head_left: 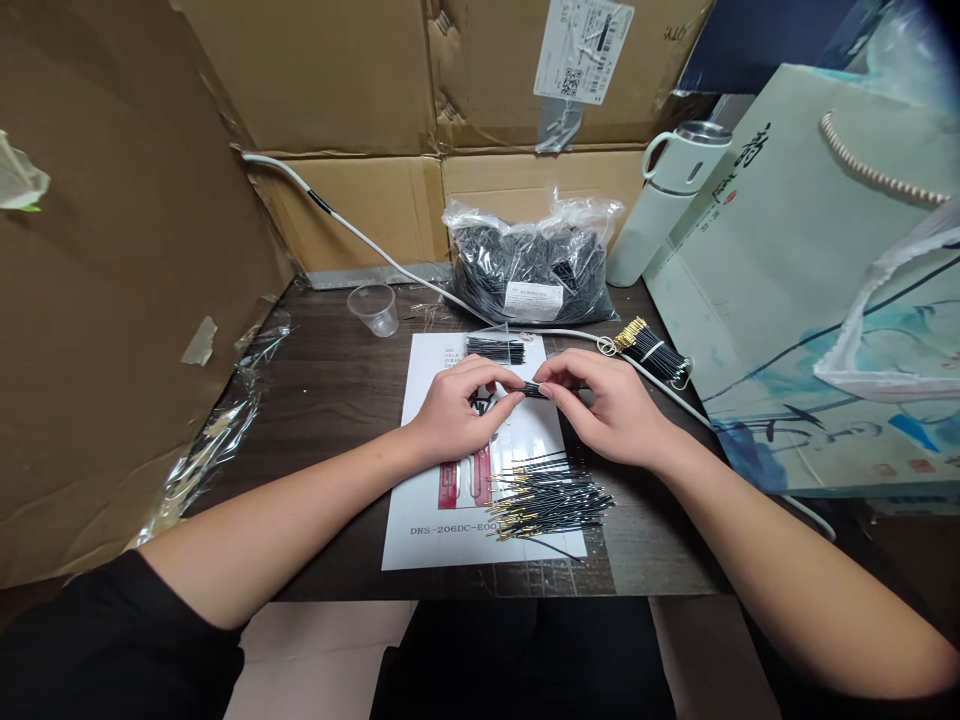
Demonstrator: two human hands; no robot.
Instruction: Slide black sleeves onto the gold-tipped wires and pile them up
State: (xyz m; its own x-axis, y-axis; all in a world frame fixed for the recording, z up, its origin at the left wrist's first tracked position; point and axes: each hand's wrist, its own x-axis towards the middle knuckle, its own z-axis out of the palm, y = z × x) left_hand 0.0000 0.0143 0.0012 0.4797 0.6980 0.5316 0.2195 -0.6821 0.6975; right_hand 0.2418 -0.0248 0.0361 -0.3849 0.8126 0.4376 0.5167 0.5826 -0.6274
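My left hand and my right hand meet above a white printed sheet on the dark table. Between their fingertips they pinch a small bunch of thin black wires. A loose pile of black wires with gold tips lies on the sheet just below my right hand. A small clear packet of black wires rests at the top of the sheet. A bound bundle of gold-tipped wires lies to the right, beyond my right hand.
A large clear bag of black wires stands at the back, with a clear plastic cup to its left. A white cable crosses the table. A white flask, a paper gift bag and cardboard boxes hem the table in.
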